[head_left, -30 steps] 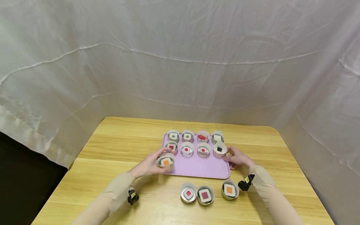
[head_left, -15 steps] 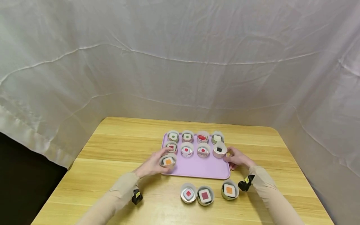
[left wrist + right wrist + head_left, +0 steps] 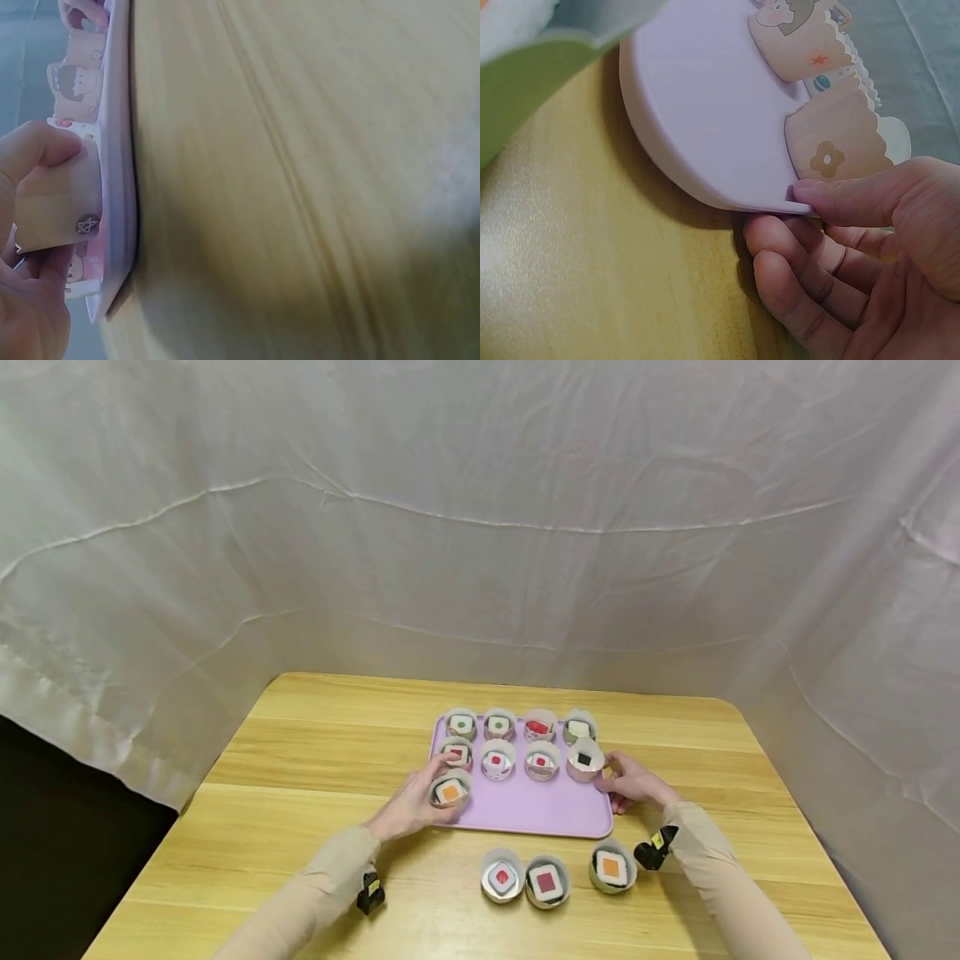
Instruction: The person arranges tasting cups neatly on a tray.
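Note:
My left hand (image 3: 408,803) grips a scalloped paper cup (image 3: 450,788) between thumb and fingers. Inside the cup sits a square sushi roll with an orange centre. It stands over the front left corner of the lilac tray (image 3: 532,810); in the left wrist view the tan cup wall (image 3: 60,196) shows close by the tray's rim. At the tray's right edge my right hand (image 3: 633,779) pinches the rim, thumb on top and fingers curled below. Beside that thumb is a cup with a black-centred piece (image 3: 585,760).
Two rows of sushi cups fill the tray's back half, among them a red-topped one (image 3: 541,727). On the wooden table (image 3: 315,752) in front stand a red-dotted cup (image 3: 502,877), a dark-red-centred one (image 3: 547,882) and an orange-centred one (image 3: 612,866). Pale curtains (image 3: 480,568) surround the table.
My left hand has moved slightly right with the orange-centred sushi cup, further over the tray's front left corner. My right hand has stayed at the tray's edge.

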Available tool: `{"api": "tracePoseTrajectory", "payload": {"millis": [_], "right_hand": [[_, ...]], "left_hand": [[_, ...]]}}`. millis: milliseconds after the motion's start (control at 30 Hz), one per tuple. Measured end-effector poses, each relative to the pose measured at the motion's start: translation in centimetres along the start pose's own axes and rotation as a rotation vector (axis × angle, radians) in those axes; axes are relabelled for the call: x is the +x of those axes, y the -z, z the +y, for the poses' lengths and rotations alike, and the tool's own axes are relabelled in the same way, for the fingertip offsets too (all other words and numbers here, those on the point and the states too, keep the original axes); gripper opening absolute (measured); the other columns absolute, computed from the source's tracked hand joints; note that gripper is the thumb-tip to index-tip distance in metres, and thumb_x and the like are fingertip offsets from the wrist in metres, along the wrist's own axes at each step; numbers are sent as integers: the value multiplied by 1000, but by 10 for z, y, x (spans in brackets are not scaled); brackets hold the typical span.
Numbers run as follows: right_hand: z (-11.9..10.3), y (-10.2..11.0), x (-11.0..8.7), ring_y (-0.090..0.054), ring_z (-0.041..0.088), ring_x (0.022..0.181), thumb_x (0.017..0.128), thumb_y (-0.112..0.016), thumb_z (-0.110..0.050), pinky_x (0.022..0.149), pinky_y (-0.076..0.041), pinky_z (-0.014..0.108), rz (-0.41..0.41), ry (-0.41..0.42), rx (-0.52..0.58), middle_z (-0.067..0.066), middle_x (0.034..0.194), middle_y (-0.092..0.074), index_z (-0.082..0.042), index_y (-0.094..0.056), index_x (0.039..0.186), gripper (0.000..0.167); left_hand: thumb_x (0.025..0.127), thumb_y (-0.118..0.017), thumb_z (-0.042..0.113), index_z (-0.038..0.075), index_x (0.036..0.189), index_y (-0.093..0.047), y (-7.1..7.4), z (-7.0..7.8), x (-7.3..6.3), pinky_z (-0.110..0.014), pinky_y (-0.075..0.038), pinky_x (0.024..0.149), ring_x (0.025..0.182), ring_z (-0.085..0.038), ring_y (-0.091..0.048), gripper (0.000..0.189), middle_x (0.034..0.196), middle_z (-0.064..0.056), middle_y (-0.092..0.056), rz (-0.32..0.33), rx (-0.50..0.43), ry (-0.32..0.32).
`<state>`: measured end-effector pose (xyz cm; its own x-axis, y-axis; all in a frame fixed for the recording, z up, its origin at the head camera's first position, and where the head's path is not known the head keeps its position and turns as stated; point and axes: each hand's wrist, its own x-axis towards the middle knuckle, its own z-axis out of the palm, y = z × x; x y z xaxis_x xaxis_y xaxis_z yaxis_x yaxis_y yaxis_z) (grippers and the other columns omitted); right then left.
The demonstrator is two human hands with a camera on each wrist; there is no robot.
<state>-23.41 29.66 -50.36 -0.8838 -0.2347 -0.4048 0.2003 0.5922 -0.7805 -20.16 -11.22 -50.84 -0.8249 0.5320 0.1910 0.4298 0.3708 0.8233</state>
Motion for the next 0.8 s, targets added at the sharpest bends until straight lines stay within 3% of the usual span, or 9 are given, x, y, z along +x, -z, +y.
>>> {"api": "tracePoseTrajectory", "payload": {"millis": [200,500,800], "right_hand": [[1,0,0,-57,10,50,98,-59,-10,48,-52,21,-5,8,9,5,65,-58,6,-30,135,49],[1,0,0,-57,10,50,98,-60,-10,48,-52,22,-1,-1,3,4,65,-58,5,-31,135,50],[0,1,0,-57,11,50,98,-62,-11,48,-53,23,-3,1,1,5,65,-59,6,-31,137,53]], "left_hand": [[78,-82,5,3,146,-37,-3,1,-1,-50,-51,107,121,-33,-64,81,135,-19,-63,-7,23,37],[81,-82,11,5,148,-35,-1,-1,-1,-53,-51,106,123,-34,-62,82,139,-20,-60,-30,43,19],[70,-91,16,4,143,-42,-4,0,-7,-48,-53,105,116,-28,-64,88,127,-14,-63,101,104,34]]}}
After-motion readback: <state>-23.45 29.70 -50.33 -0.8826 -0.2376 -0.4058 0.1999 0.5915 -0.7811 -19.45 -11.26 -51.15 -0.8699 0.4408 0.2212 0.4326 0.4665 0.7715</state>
